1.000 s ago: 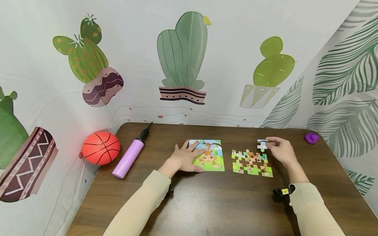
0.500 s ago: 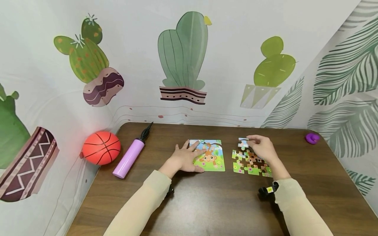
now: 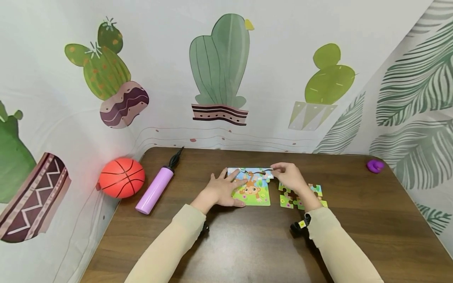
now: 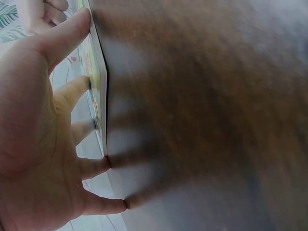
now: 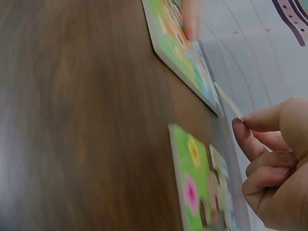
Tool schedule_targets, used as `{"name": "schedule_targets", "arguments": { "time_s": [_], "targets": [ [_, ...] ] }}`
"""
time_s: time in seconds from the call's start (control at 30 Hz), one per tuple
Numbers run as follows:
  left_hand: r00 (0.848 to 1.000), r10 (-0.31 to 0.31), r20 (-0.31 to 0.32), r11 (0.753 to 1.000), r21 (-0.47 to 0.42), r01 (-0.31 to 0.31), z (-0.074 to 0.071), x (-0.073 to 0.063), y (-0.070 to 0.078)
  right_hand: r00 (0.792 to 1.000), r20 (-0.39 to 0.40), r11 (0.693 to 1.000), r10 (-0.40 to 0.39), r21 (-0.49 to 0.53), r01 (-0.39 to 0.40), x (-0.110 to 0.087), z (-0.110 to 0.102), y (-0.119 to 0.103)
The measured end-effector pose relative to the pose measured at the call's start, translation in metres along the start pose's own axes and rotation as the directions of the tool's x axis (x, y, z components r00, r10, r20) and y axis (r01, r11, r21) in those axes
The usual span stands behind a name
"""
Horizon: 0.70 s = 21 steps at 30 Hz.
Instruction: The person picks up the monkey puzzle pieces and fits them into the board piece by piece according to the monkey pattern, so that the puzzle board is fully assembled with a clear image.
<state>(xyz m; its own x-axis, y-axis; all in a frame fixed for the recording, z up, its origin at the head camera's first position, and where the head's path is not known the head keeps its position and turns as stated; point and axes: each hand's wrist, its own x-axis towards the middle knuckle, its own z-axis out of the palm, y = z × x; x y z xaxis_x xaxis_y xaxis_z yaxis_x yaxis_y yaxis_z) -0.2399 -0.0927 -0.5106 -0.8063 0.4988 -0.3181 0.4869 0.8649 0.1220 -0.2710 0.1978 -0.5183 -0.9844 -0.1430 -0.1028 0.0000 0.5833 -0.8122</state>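
A square monkey picture board (image 3: 251, 198) lies in the middle of the table. My left hand (image 3: 221, 191) rests on its left side with fingers spread; in the left wrist view, some fingertips touch the board and others reach past its edge onto the table. Between thumb and finger, my right hand (image 3: 289, 177) pinches a jigsaw piece (image 5: 228, 101) at the board's upper right corner. Whether the piece touches the board is unclear. Several joined jigsaw pieces (image 3: 286, 201) lie to the right, partly hidden under the right hand and wrist.
An orange-red basketball (image 3: 122, 177) sits at the table's left edge. Beside it lies a lilac hand pump (image 3: 155, 190) with a black nozzle. A small purple object (image 3: 375, 166) is at the far right. A cactus-patterned wall covering (image 3: 219, 70) stands behind the table.
My right hand has carried the jigsaw piece leftward, from above the right end of the joined pieces to the board's upper right corner. The left hand has stayed on the board.
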Motion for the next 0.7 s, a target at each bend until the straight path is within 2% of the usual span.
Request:
{"name": "schedule_targets", "arguments": {
  "time_s": [0.27, 0.53, 0.7],
  "targets": [
    [1.000, -0.008, 0.000, 1.000, 0.007, 0.008, 0.000, 0.001, 0.001, 0.999, 0.035, 0.999, -0.035, -0.001, 0.035, 0.007, 0.021, -0.013],
    [0.999, 0.035, -0.039, 0.999, 0.019, -0.034, -0.005, 0.003, 0.005, 0.998, 0.059, 1.000, 0.022, -0.015, -0.021, 0.012, 0.029, -0.016],
    [0.999, 0.022, -0.049, 0.998, 0.059, -0.019, -0.007, 0.008, 0.014, 0.998, 0.056, 0.999, 0.040, -0.035, -0.038, 0.012, 0.030, -0.019]
  ]
}}
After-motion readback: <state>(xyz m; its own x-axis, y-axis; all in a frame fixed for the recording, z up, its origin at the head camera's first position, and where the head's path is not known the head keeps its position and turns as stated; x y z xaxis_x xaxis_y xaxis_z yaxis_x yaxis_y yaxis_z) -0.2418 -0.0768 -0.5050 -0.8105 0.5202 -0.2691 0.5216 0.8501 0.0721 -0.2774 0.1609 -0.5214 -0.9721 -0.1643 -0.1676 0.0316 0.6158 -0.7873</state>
